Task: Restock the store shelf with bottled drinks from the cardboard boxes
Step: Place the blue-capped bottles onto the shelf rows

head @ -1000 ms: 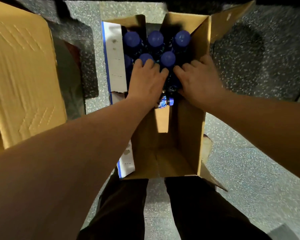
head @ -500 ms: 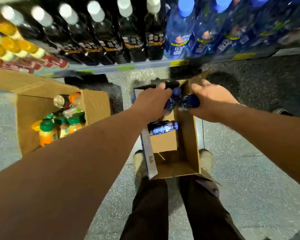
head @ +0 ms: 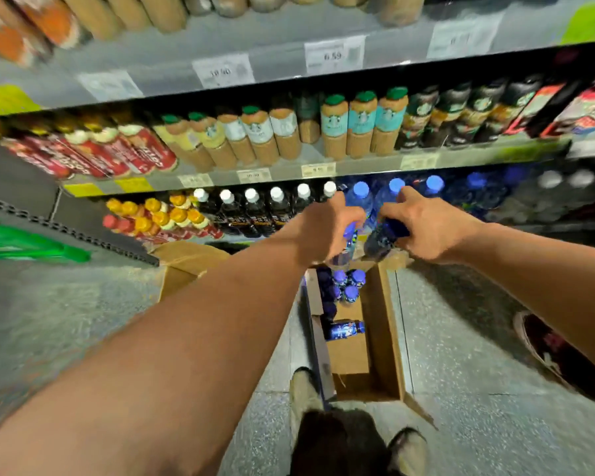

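Head view: drinks raised since the last frame

The left hand [head: 323,228] grips a blue-labelled bottle [head: 349,235], and the right hand [head: 430,231] grips a dark blue bottle [head: 383,237]. Both have risen from the cardboard box [head: 385,338] to the blue-capped shelf row [head: 361,197].

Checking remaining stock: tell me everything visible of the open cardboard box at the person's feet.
The cardboard box is brown and narrow, flaps open, standing on the speckled floor. Upright blue-capped bottles fill its far end; one bottle lies on its side mid-box; the near half shows bare cardboard.
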